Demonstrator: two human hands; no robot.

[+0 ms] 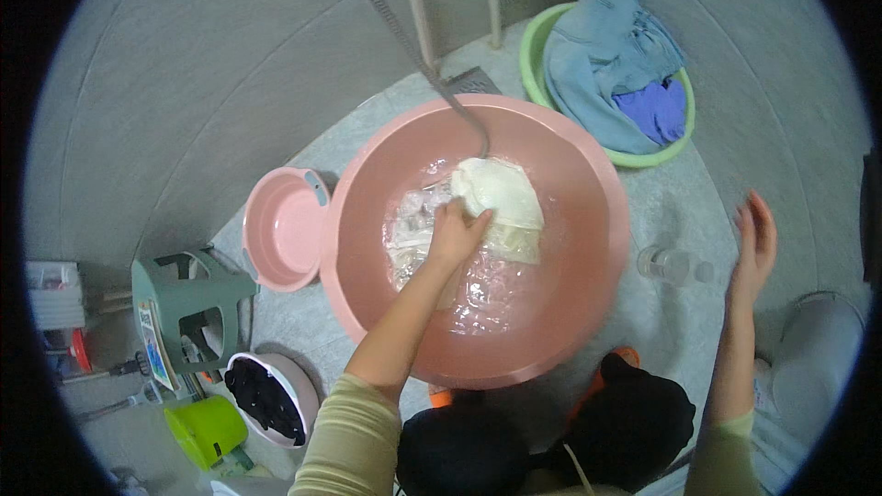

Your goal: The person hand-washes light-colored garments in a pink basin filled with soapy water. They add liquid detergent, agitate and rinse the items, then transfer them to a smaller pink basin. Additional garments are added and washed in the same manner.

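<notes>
Before me stands a large pink basin holding shallow water. In it lies a wet white cloth, part of it bunched above the surface. Pale, see-through wet material spreads to its left. My left hand reaches into the basin against the cloth's left edge, thumb apart from the curled fingers; whether it grips the cloth is hidden. Out over the floor at the right, my right hand is raised with nothing in it. A clear bottle is nearest to it.
A grey hose drops into the basin. Behind right, a green tub holds denim and purple cloth. To the left are a small pink basin, a green stool, a bucket with dark cloth and a lime container.
</notes>
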